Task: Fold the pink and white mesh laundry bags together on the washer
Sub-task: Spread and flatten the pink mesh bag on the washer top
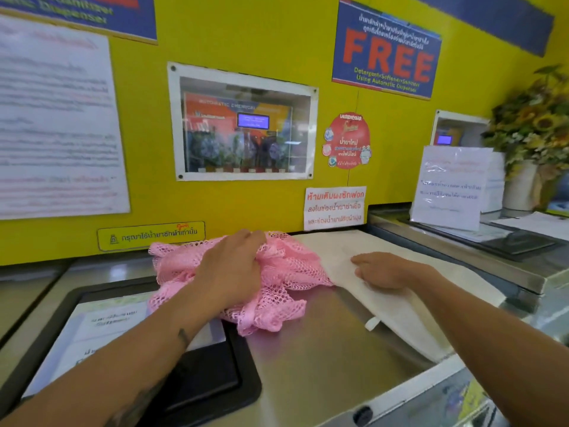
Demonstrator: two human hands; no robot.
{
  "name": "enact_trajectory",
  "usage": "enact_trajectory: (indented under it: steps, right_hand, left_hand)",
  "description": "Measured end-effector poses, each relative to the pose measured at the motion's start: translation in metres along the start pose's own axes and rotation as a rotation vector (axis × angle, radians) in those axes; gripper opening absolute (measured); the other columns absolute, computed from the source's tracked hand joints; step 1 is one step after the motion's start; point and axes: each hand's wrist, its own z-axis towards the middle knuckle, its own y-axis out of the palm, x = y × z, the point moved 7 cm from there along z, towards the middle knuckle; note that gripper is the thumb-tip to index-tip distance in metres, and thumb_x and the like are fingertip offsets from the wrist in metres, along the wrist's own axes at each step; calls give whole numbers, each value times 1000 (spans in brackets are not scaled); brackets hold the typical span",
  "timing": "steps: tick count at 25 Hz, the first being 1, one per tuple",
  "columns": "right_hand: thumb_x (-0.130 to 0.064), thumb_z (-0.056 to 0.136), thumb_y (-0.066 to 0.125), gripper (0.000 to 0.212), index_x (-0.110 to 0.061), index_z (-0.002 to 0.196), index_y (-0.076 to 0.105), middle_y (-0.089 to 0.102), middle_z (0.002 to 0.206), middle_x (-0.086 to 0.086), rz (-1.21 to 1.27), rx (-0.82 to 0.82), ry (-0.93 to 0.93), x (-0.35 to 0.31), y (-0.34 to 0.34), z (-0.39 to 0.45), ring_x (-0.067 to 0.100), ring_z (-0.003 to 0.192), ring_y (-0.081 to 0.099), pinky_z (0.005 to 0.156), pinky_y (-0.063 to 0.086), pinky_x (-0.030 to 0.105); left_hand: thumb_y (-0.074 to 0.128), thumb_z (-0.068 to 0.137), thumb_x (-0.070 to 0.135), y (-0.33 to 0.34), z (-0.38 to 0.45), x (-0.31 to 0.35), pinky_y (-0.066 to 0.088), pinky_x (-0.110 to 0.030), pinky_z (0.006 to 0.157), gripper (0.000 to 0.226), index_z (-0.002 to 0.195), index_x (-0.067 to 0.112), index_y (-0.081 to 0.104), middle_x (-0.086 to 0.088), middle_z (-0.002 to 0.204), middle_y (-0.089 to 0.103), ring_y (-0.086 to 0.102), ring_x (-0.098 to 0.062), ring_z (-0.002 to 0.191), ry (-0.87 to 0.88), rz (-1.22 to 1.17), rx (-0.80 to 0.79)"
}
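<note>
Nearest to us, our two bare forearms reach forward over the steel top of the washer (pixel 308 359), the surface that carries everything. Our left hand (pixel 234 269) is down on the pink mesh laundry bag (pixel 286 272), its fingers curled into the netting and gripping a bunched fold of it. That bag lies crumpled in a loose heap toward the back edge of the surface, roughly mid-width, with its front part spilling over the corner of the black-framed panel (pixel 197 383) set into the left part of the surface. A printed sheet (pixel 92 331) lies under the panel's clear cover.

Our right hand (pixel 381 271) rests flat on the white mesh laundry bag (pixel 397 306), fingers fairly straight and pressing it down, grasping nothing. This bag is spread flat along the right side of the surface, running from the back edge toward the front right corner, and its left edge touches the pink heap. A small white tab (pixel 371 323) sticks out from its near edge.

Behind the surface rises a yellow wall (pixel 246 41) with a blue FREE sign (pixel 386 53) and a framed window (pixel 243 127). Yellow flowers (pixel 535 118) stand far right.
</note>
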Motion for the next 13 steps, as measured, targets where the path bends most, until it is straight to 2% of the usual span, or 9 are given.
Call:
enact_trajectory:
  steps: [3,4,5,7,9,10,11,12,13]
  right_hand:
    - [-24,99,52,44,-18,142,49,42,154,3,169,237,-153,-40,-32,-5,21,139,40,112,28,31]
    - [-24,96,57,43,-20,139,52,46,151,3,260,289,-220,-58,-42,-8,21,135,45,111,33,33]
    - [-26,95,58,45,-22,140,52,47,150,2,320,290,-299,-79,-48,-13,21,133,46,111,35,35]
    - [-32,94,60,58,-23,148,41,40,155,-1,340,182,-441,-123,-47,-20,19,138,40,112,32,36]
    - [-44,88,64,81,-25,155,23,28,161,-3,330,61,-501,-159,-31,-20,20,145,31,114,28,37]
    - [-49,83,67,93,-26,157,15,28,161,-3,337,8,-514,-172,-21,-17,22,144,34,113,31,38]
    - [-50,79,69,98,-29,156,12,36,157,-2,324,-27,-525,-183,-9,-14,24,136,43,107,39,39]
    - [-49,75,69,97,-31,154,16,49,147,-1,293,-33,-550,-190,3,-12,24,123,54,96,45,38]
    - [-47,73,70,89,-29,149,29,58,134,-2,269,-32,-578,-195,9,-9,21,109,59,85,46,36]
  left_hand:
    - [66,84,45,12,-3,-10,38,-38,103,48,126,33,46,11,130,41,42,-15,119,-70,-231,-233]
    - [65,85,48,14,-4,-11,37,-37,105,45,124,33,49,13,129,41,42,-13,120,-76,-310,-262]
    - [64,87,45,11,-3,-13,37,-37,105,35,118,33,52,13,128,46,44,-12,119,-70,-367,-204]
    - [63,88,27,-9,0,-20,43,-41,99,17,103,31,54,7,117,58,52,-14,110,-60,-418,58]
    - [60,83,24,-24,0,-26,45,-42,91,17,95,30,49,5,106,57,53,-19,104,-64,-275,223]
    - [59,81,29,-24,-1,-30,43,-43,90,19,95,30,46,4,106,54,50,-21,105,-95,-172,239]
    - [60,81,35,-21,-2,-36,41,-44,91,22,96,30,44,3,108,51,46,-22,107,-159,-88,212]
    - [60,83,42,-16,-4,-44,39,-44,92,26,98,30,44,3,109,48,42,-22,108,-236,-32,154]
    - [60,84,48,-11,-6,-50,38,-45,93,29,99,29,44,2,109,45,40,-22,109,-295,7,95]
